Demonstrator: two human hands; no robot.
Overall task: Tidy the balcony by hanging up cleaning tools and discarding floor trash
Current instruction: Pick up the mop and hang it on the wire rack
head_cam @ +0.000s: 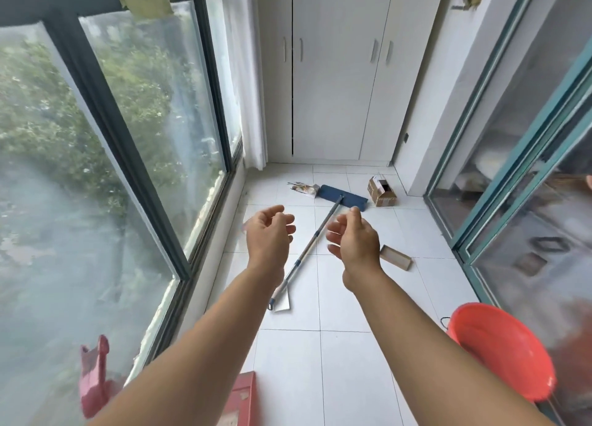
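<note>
A flat mop lies on the white tiled floor: its blue head (344, 197) is at the far end and its grey handle (309, 244) runs back toward me. My left hand (268, 233) and my right hand (354, 238) are both raised in front of me, one on each side of the handle, fingers loosely curled and holding nothing. Floor trash lies around: a small open cardboard box (382, 191), a flat brown box (395, 257), a crumpled wrapper (302, 188) beside the mop head, and a white paper (282, 300) under the handle's near end.
A red basin (506, 345) stands by the sliding glass door (512, 143) on the right. Large windows (96, 169) line the left side. White cabinets (336, 73) close the far end. A red flat object (240, 400) lies near my feet, and a red item (94, 377) stands at the window sill.
</note>
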